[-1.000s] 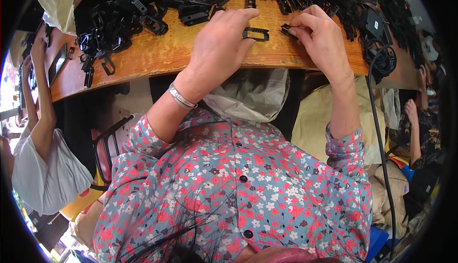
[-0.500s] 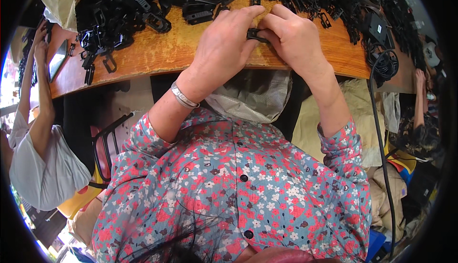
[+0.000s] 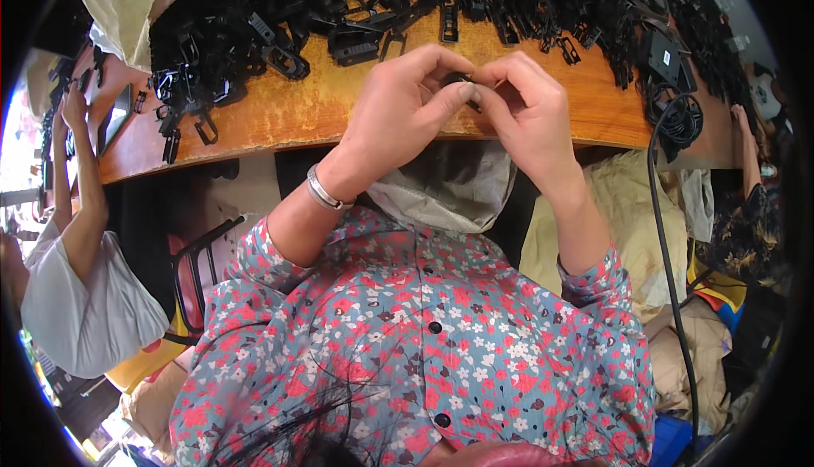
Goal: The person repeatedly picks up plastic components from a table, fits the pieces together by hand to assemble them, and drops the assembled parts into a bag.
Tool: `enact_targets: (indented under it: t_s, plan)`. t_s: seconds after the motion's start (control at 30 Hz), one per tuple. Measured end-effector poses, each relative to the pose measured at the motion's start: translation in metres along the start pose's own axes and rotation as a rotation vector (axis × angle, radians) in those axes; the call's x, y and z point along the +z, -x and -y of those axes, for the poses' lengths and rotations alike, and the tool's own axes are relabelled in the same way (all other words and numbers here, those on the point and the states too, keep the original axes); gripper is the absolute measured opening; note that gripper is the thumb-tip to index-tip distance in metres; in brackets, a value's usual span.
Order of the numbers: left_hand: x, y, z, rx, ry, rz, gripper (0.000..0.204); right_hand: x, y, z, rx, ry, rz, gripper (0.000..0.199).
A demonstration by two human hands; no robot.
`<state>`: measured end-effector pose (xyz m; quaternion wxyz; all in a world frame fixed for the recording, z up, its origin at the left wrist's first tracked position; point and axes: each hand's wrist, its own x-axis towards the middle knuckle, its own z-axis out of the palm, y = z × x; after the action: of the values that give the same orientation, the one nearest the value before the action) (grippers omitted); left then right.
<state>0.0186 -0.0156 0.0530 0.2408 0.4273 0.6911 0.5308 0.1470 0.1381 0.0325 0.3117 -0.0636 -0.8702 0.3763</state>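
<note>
Between my two hands, above the near part of the wooden table [image 3: 314, 111], is a small black plastic part [image 3: 459, 80]. My left hand [image 3: 403, 111] pinches it between thumb and fingers, the thumb lying across its front. From the other side, the thumb and forefinger of my right hand [image 3: 532, 115] close on the same part. Fingers cover much of it, so its full shape is hidden. Beyond my hands lie heaped black plastic parts [image 3: 356, 43], some with open frames and ribbed faces.
A black device [image 3: 666, 60] with a coiled cable [image 3: 678, 119] sits at the table's right; its cord hangs down. An open pale sack [image 3: 445, 196] is below the table edge. Co-workers' arms show at left [image 3: 80, 153] and right [image 3: 746, 149].
Both hands have come slightly nearer to me with the black part, which is now turned and more covered by my left thumb. The whole view has shifted slightly.
</note>
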Motion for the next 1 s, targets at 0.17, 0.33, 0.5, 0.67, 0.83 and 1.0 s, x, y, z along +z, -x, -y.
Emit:
enact_targets:
  t_s: [0.17, 0.33, 0.5, 0.67, 0.83, 1.0]
  plan:
    - [0.006, -0.002, -0.003, 0.098, 0.132, -0.034, 0.02, -0.012, 0.015, 0.0, 0.542, -0.88, 0.175, 0.033]
    - [0.003, -0.012, -0.007, 0.326, -0.056, -0.015, 0.016, -0.015, 0.017, -0.014, 0.552, -1.088, 0.245, 0.038]
    - [-0.016, -0.033, -0.013, 0.398, -0.29, 0.062, 0.021, -0.025, 0.025, -0.007, 0.615, -1.232, 0.17, 0.035]
    - [-0.034, -0.065, -0.01, 0.676, -0.92, 0.013, 0.039, -0.027, 0.034, -0.007, 0.6, -1.259, 0.172, 0.035]
    - [-0.032, -0.083, -0.003, 0.67, -1.099, 0.203, 0.029, -0.028, 0.041, -0.004, 0.594, -1.276, 0.181, 0.036]
    - [-0.028, -0.086, 0.003, 0.727, -1.053, 0.137, 0.026, -0.029, 0.044, -0.002, 0.596, -1.291, 0.155, 0.035]
